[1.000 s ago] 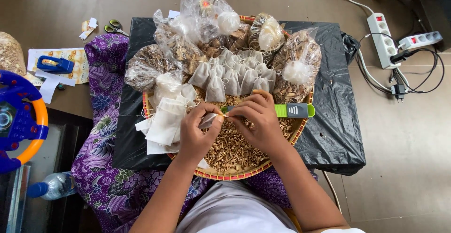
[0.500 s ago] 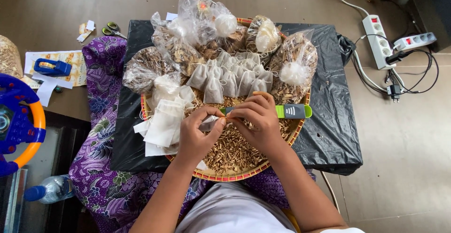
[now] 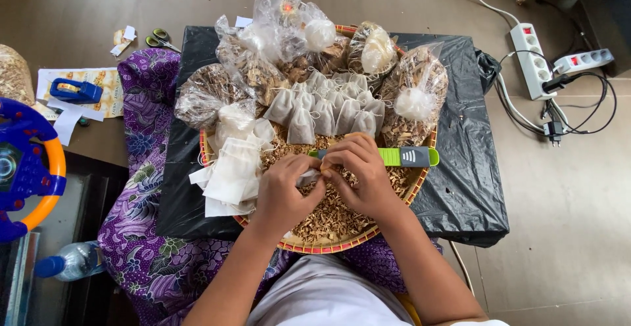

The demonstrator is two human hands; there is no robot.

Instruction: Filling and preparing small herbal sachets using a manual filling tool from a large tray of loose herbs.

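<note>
At the far left a blue and orange toy steering wheel [image 3: 26,162] lies on the floor, with a plastic bottle [image 3: 69,261] below it and a blue stapler [image 3: 75,91] on some papers above; none of these has shifted since the earlier pictures. A purple flowered cloth [image 3: 141,234] runs under a black plastic sheet [image 3: 460,194], and on that sheet sits a round woven tray [image 3: 328,244] full of brown wood chips [image 3: 328,214]. A stack of empty white pouches [image 3: 230,171] lies on the tray's left side, beside the left hand [image 3: 282,191]. That hand has its fingers pinched together on a small white pouch [image 3: 307,178], which sits over the chips at the middle of the tray. The right hand [image 3: 361,175] meets it there, fingers also closed on the pouch, as half a second ago; the hands have barely moved. A green and grey scoop [image 3: 404,157] pokes out rightward from under the right hand. Filled pouches [image 3: 325,109] and clear bags of chips [image 3: 414,96] line the tray's far edge. Two power strips [image 3: 536,60] lie at the right.
</note>
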